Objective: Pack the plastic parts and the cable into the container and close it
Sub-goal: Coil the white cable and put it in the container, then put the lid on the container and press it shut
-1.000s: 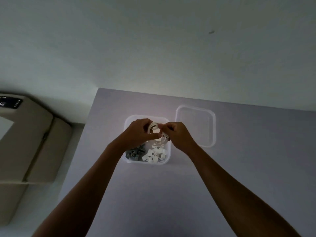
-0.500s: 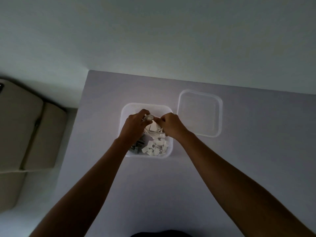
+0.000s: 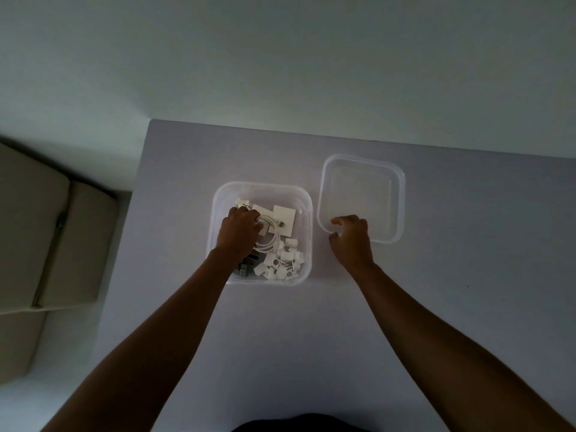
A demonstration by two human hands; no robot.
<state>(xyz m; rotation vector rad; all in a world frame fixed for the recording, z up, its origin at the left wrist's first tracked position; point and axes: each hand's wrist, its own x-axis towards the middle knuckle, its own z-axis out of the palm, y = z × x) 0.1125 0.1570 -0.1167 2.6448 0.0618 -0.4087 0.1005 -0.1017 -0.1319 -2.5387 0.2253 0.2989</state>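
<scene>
Change: half a second ago both our hands worked the coiled cable [image 3: 270, 234] together over the container [image 3: 307, 213]; now only our left hand [image 3: 240, 232] is inside it, and our right hand [image 3: 351, 241] has moved over to the lid [image 3: 397, 194].
Left hand: reaches into the container with its fingers curled down over the cable coil. We cannot tell whether they grip the coil or merely press it flat.
Right hand: fingers curled at the near left corner of the lid, apparently pinching its rim. The lid lies flat on the table [image 3: 311, 338].
Cable location: coiled inside the container, on top of the flat white plates [image 3: 285, 218], one connector end showing to the right of our left hand.
Plastic parts: the white clips [image 3: 282, 263] and the dark grey pieces [image 3: 247, 266] lie in the near part of the container.
Task meaning: we judge packing complete or nearly so. No loose part shows on the table, so closing is the step now beginning.
Obstruction: our left hand occupies the opening and must withdraw before the lid can seat. The coil may spring up once released and foul the rim.
Surroundings: a beige cushioned seat [image 3: 46, 229] stands to the left of the table; a pale wall rises beyond it.
</scene>
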